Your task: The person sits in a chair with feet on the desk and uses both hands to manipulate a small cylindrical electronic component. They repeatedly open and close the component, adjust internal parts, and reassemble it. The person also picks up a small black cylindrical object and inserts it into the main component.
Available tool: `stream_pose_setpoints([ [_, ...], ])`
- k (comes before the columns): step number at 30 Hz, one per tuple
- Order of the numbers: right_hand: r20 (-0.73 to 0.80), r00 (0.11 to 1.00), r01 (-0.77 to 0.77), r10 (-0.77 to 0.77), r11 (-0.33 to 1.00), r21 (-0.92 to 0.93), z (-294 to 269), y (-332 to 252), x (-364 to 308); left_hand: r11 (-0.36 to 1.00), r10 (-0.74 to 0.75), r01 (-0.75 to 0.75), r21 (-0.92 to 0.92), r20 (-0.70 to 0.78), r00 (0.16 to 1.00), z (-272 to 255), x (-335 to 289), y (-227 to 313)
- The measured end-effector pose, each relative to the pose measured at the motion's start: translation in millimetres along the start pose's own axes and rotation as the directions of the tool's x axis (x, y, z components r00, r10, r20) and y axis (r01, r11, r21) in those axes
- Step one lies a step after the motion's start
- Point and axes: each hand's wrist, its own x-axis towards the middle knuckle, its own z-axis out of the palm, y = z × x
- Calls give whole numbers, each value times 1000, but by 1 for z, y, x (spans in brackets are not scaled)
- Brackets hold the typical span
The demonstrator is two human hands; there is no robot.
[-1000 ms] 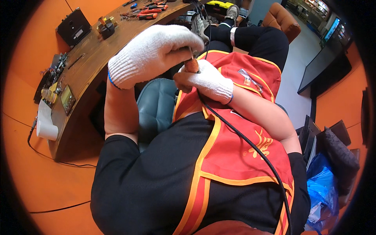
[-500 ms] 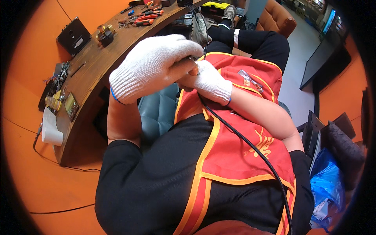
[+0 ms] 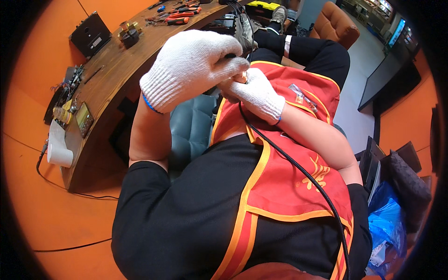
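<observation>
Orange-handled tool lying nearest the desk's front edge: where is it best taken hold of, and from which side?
Probably around its orange handle, coming from the right, over the desk's curved edge: the handle lies flat and points that way, while the left end meets clutter too small to make out.

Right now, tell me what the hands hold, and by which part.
The right hand grips a copper-coloured piece by its lower part, leaving the upper end showing. The left hand is at that end; its own hold is hidden.

Wooden desk (image 3: 109, 70) beside orange wall (image 3: 46, 56)
</observation>
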Motion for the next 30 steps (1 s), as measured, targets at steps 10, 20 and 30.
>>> stream_pose_setpoints([
  [10,11,1000,11,-11,999,44,-4,-2,-1,992,99,-102,-68,-51,994,1,0,-1],
  [20,140,989,-48,43,998,29,-9,-8,-1,943,189,-186,-277,-17,982,-2,5,-12],
  [30,-37,999,-26,27,999,32,-2,-3,1,989,98,-88,-119,77,992,-3,4,-15],
])
